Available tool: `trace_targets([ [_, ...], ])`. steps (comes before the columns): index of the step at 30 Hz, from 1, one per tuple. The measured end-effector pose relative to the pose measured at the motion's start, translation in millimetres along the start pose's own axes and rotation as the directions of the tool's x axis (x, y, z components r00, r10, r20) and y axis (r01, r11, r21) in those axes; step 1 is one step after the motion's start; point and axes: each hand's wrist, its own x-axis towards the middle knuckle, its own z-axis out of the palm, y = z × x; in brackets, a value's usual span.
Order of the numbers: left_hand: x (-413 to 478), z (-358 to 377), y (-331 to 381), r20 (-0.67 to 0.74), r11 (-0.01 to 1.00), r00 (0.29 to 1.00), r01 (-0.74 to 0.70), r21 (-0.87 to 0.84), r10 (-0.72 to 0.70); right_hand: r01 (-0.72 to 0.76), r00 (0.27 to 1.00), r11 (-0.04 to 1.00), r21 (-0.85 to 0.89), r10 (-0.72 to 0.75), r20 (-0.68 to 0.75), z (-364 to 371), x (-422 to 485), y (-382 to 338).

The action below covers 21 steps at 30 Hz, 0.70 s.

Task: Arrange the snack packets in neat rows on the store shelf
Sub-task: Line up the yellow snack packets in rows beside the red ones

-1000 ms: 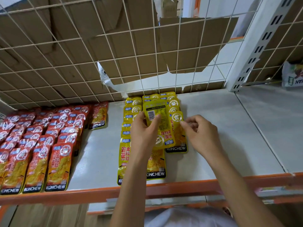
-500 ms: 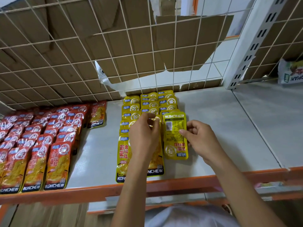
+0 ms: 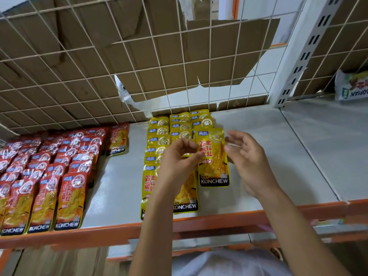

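Note:
Yellow snack packets lie in three overlapping rows on the grey shelf. One yellow packet lies face up at the front of the right row. My left hand has curled fingers, and its thumb and forefinger pinch that packet's left edge. My right hand hovers just beside the packet's right edge, fingers spread and relaxed, holding nothing. My left forearm covers parts of the left and middle rows.
Red snack packets fill the shelf's left side in overlapping rows. A wire grid with cardboard backs the shelf. A white upright divides it from the right bay, where a single bag lies. An orange rail edges the front.
The yellow packet, held back side up by my right hand, now lies face up on the right row. My right hand has let go; my left hand has moved onto its left edge.

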Motion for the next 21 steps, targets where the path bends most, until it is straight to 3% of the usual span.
trace_targets([
  [3, 1.0, 0.6, -7.4, -0.050, 0.960, 0.996, -0.053, 0.275, 0.069, -0.075, 0.997, 0.994, -0.082, 0.075, 0.007, -2.2, 2.3, 5.9],
  [5, 0.2, 1.5, -8.5, -0.153, 0.840, 0.968, -0.086, 0.536, 0.197, -0.086, 0.996, 0.976, -0.201, 0.085, -0.015, -3.6, 3.3, 12.2],
  [6, -0.4, 1.5, -7.6, -0.200, 0.811, 0.949, -0.086, 0.579, 0.243, -0.092, 0.996, 0.963, -0.254, 0.089, -0.021, -2.6, 3.3, 15.5],
  [13, 1.7, 5.9, -9.1, -0.245, 0.797, 0.922, -0.102, 0.595, 0.301, -0.084, 0.996, 0.874, -0.479, 0.071, -0.046, 6.2, 2.0, 26.7],
  [21, 4.4, 22.7, -5.9, -0.222, 0.772, 0.913, -0.139, 0.621, 0.343, -0.013, 0.998, 0.822, -0.570, -0.025, -0.059, 4.1, 2.0, 26.6],
])
